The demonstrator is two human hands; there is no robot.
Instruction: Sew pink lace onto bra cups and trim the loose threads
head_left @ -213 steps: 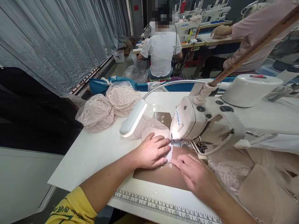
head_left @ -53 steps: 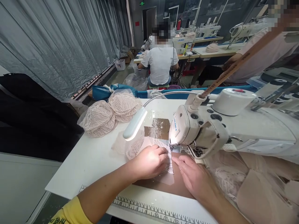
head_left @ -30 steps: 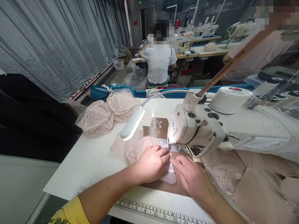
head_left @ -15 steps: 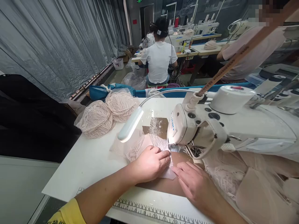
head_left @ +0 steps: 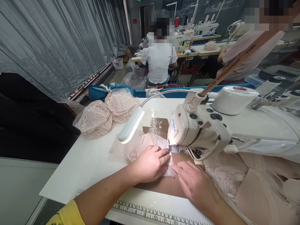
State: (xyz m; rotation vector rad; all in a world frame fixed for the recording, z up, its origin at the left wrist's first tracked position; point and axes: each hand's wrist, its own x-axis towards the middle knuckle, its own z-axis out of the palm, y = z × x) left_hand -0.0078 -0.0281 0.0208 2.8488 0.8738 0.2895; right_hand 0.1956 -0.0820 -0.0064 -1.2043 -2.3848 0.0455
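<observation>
Two hands meet over one lace piece in the head view; it lies on the white table, partly over a brown sheet, and reaches out to the far left. Its right border runs near to far, roughly in line with the presser foot of the sewing machine. The foot lies just beyond the fingertips of the left hand — the nearer hand — while the right hand sits farther back, on the near right. The left fingers lie together, bent and pressing on the lace; the right ones lie close together, index finger extended to the border. I cannot tell whether either hand pinches the fabric.

"JUKI" reads in blue on the machine's face, and again on a far machine. The printed ruler along the near table edge shows 10 and 12 — lettering on the brown bar is too small to read.
</observation>
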